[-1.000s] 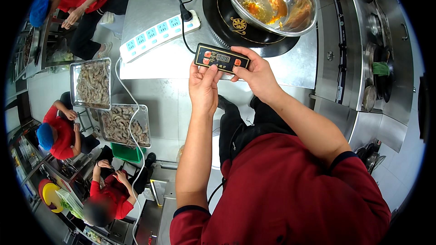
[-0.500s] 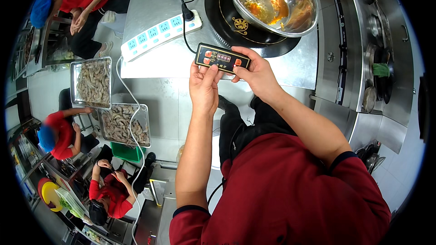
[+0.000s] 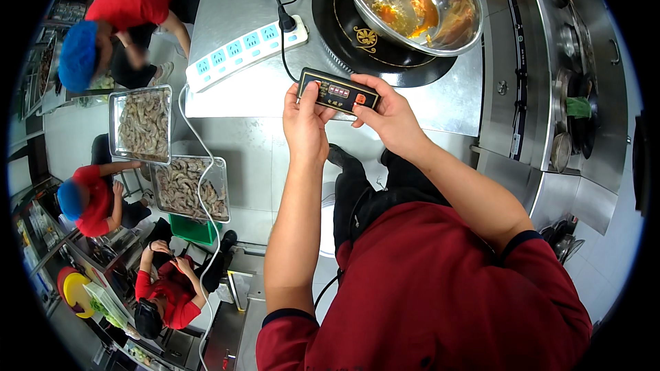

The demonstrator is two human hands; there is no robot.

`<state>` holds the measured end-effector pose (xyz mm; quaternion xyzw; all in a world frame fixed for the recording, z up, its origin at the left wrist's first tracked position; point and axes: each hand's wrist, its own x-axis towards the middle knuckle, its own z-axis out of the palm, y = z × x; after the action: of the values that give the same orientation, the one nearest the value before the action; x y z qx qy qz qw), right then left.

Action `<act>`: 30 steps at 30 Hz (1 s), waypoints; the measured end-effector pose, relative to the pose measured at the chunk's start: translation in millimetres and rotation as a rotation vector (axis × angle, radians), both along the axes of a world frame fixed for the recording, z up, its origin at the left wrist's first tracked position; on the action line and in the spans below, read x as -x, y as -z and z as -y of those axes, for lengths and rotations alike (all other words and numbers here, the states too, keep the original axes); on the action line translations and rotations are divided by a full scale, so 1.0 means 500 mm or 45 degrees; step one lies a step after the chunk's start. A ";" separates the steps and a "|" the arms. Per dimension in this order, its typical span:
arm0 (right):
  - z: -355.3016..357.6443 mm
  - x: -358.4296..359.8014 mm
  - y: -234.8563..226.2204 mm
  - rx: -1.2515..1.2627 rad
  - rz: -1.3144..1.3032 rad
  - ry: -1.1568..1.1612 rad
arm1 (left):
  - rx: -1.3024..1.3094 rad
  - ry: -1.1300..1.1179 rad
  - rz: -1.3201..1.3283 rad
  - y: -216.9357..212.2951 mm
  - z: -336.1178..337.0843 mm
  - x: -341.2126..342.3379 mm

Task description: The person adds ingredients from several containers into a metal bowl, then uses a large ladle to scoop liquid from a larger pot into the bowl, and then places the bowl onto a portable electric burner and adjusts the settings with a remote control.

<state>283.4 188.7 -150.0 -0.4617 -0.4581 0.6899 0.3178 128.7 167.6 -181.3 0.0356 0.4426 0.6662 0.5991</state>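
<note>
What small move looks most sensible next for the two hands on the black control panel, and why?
Probably a press of the right hand's thumb on a button of the black control panel. Both hands already grip it, the left hand steadying its left end, while the thumb rests by the red button. The steel bowl of broth sits on the black cooktop, ladle in.

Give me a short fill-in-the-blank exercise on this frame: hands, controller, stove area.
1. Both hands, left hand and right hand, hold a black ____ panel with red buttons.
2. The metal bowl of soup sits on a round black ____.
3. The white power strip lies to the person's ____ of the bowl.

Missing words: control; cooktop; left
</note>
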 end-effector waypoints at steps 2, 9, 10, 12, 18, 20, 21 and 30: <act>0.002 -0.001 0.001 -0.011 0.014 -0.009 | 0.058 -0.011 -0.072 0.002 -0.004 -0.004; 0.013 0.003 -0.001 0.004 0.026 -0.023 | 0.114 -0.052 -0.160 -0.001 -0.004 -0.011; 0.014 0.004 0.002 0.006 0.011 -0.022 | 0.103 -0.057 -0.165 -0.001 -0.001 -0.011; 0.011 0.004 -0.004 -0.020 0.012 -0.018 | 0.078 -0.056 -0.178 -0.001 0.001 -0.010; 0.006 0.003 -0.003 0.003 -0.017 0.048 | 0.014 -0.038 -0.133 -0.010 0.009 -0.012; 0.004 0.004 -0.005 0.013 -0.002 0.073 | -0.006 0.005 -0.162 -0.010 0.014 -0.010; 0.002 0.002 -0.006 0.018 0.013 0.078 | -0.013 0.004 -0.141 -0.009 0.016 -0.010; 0.000 -0.004 -0.017 0.054 -0.007 0.082 | -0.047 -0.017 -0.050 -0.018 0.014 -0.012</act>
<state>285.5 188.6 -141.3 -0.4807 -0.4275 0.6902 0.3313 134.9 160.6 -172.3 0.0568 0.4421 0.6775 0.5851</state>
